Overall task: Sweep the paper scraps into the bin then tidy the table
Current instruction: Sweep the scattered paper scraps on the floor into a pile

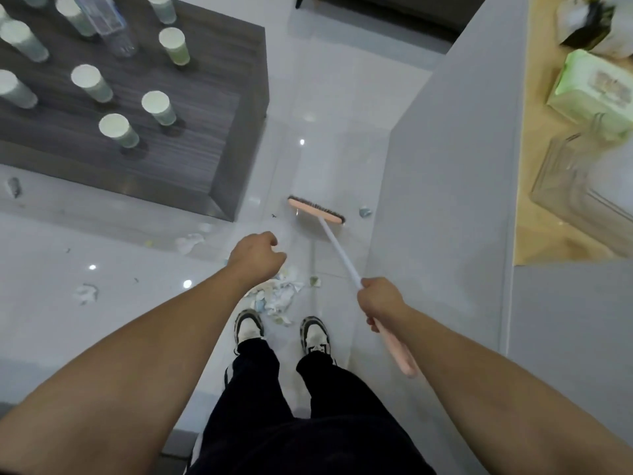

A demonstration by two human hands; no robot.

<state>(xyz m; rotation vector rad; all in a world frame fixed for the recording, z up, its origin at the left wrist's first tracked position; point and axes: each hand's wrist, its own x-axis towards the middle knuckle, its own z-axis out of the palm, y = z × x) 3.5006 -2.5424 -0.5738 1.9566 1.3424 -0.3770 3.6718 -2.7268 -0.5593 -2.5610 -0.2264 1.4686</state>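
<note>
My right hand [378, 301] grips the broom [337, 246] partway up its shaft, fingers wrapped round it, pink grip end trailing behind my wrist. Held so, the head reaches out across the floor [325, 97] in front of me. My left hand [257, 257] hangs free over the floor, fingers loosely curled, holding nothing.

The main pile of scraps [279, 298] lies just ahead of my shoes [248, 325], gathered close, in my judgement, for collecting. The broom head sits beyond it, near one stray scrap [364, 211] by the grey wall [445, 166]. More strays lie left: one [188, 242] near the table [205, 138] corner, another [85, 292] further out, one [13, 187] at the frame's edge.

No bin is in view. The table corner and wall narrow the sweeping lane. Cups [118, 130] stand scattered on the table, not yet tidied.
</note>
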